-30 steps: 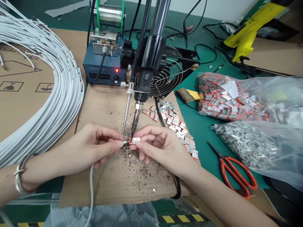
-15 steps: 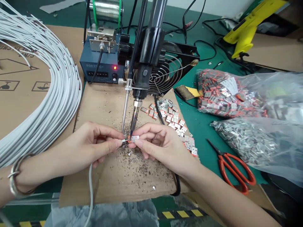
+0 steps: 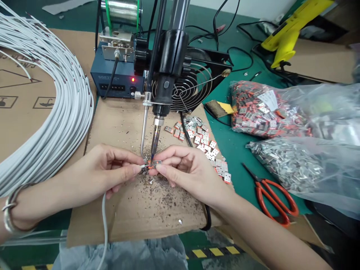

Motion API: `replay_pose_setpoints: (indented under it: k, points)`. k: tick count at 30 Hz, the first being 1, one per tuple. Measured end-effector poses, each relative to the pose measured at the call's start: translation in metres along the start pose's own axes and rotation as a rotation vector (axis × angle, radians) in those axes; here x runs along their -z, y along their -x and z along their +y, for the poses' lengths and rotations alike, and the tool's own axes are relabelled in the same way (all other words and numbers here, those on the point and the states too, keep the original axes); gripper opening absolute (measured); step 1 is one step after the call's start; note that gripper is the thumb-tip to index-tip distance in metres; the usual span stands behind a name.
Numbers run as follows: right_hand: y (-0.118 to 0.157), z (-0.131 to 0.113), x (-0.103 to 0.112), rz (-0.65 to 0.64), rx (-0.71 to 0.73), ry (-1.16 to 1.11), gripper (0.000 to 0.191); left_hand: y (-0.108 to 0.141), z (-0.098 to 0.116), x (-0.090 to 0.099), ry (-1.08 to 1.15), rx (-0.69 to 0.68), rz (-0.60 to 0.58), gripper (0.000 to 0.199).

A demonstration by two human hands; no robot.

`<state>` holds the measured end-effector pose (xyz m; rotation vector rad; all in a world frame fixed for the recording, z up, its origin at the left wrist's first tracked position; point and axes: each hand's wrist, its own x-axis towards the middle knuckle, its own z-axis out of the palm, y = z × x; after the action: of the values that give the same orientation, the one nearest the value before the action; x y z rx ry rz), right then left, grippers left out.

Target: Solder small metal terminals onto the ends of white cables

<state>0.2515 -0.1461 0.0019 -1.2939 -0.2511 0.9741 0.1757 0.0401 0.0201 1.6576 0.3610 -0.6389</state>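
Observation:
My left hand [image 3: 114, 170] pinches the end of a white cable [image 3: 104, 225], which hangs down over the cardboard's front edge. Between the fingertips of my right hand [image 3: 182, 167] is a small metal USB connector [image 3: 156, 162] with an orange part. The cable's stripped end meets the connector's left end, right under the tip of the soldering iron [image 3: 154, 144]. A thin metal feed tube [image 3: 144, 129] comes down just left of the iron. Fine wires at the joint are too small to make out.
Loose connectors [image 3: 208, 142] lie right of the iron, before a fan [image 3: 185, 82]. A blue solder feeder [image 3: 112, 75] stands behind. White cables [image 3: 75, 108] are coiled at left. Bagged parts [image 3: 264, 112] and red-handled scissors [image 3: 275, 198] lie at right, a yellow tool [image 3: 289, 37] at back right.
The whole view has shifted slightly, so the scene sits a little further left. The connector's face has turned and looks darker. Both hands keep their grips under the iron tip.

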Motion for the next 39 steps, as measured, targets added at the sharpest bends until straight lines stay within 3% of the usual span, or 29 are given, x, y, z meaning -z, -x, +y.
replay_pose_setpoints:
  k: [9, 39]
  points:
    - [-0.0021, 0.0011, -0.0017, 0.037, -0.042, 0.062, 0.022, -0.0025, 0.0031, -0.0019, -0.01, 0.039, 0.012, 0.022]
    - [0.0014, -0.0017, 0.0016, -0.024, 0.0, 0.059, 0.012, 0.0015, 0.0071, -0.0035, 0.042, 0.027, -0.021, 0.024]
